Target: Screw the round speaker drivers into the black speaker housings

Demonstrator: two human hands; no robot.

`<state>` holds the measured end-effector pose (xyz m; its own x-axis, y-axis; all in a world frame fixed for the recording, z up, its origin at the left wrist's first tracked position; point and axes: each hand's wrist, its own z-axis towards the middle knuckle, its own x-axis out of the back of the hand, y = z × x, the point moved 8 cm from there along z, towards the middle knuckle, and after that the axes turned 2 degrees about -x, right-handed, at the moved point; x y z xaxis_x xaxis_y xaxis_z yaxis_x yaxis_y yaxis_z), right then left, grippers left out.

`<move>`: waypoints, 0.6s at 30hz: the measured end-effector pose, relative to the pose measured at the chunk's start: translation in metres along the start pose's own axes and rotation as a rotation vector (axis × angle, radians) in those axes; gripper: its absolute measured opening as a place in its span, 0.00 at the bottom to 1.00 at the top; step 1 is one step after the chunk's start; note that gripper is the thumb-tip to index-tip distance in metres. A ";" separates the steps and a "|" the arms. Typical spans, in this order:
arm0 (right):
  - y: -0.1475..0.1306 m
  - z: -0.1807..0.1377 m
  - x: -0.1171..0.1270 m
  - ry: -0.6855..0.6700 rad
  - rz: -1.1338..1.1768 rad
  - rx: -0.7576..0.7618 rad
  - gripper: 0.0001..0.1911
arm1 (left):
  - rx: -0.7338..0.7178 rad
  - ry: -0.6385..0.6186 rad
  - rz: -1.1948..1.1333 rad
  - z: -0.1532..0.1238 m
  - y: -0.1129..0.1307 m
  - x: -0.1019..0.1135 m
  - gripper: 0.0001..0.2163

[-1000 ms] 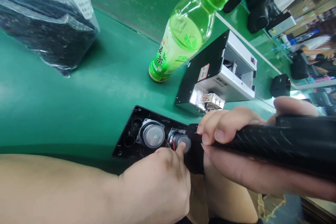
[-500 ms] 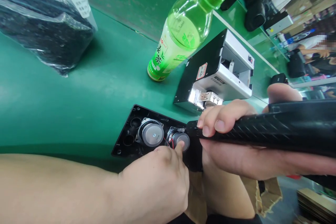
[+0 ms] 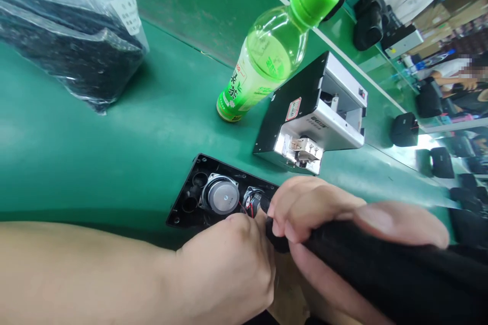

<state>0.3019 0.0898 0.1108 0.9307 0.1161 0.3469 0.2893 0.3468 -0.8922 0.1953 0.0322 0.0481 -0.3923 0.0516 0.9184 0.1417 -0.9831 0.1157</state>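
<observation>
Your left hand [image 3: 229,264] is curled into a fist, forearm lying flat; your right hand [image 3: 328,233] is clenched, thumb on top.

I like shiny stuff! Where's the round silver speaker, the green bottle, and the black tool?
round silver speaker [image 3: 221,196], head view, its flat silver back.
green bottle [image 3: 267,63], head view, its clear body.
black tool [image 3: 381,269], head view, its dark handle.

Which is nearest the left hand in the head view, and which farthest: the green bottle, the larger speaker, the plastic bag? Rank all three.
From the left hand:
1. Larger speaker, just above the knuckles in the black panel.
2. Green bottle, standing farther back on the belt, slightly right.
3. Plastic bag, far back at the upper left.
</observation>
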 end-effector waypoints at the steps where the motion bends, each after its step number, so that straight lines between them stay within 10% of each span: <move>1: -0.003 0.000 -0.002 -0.039 0.027 0.049 0.43 | -0.005 -0.012 -0.017 0.001 0.001 0.000 0.07; 7: 0.013 0.010 -0.002 0.198 0.283 0.124 0.13 | 0.002 -0.020 0.023 0.002 0.001 -0.003 0.06; 18: 0.028 0.008 -0.010 0.504 0.292 0.186 0.25 | -0.050 -0.088 0.013 0.002 -0.001 -0.010 0.10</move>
<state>0.2989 0.1057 0.0846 0.9701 -0.2082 -0.1244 0.0048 0.5293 -0.8484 0.2004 0.0326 0.0398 -0.3086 0.0514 0.9498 0.1003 -0.9912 0.0862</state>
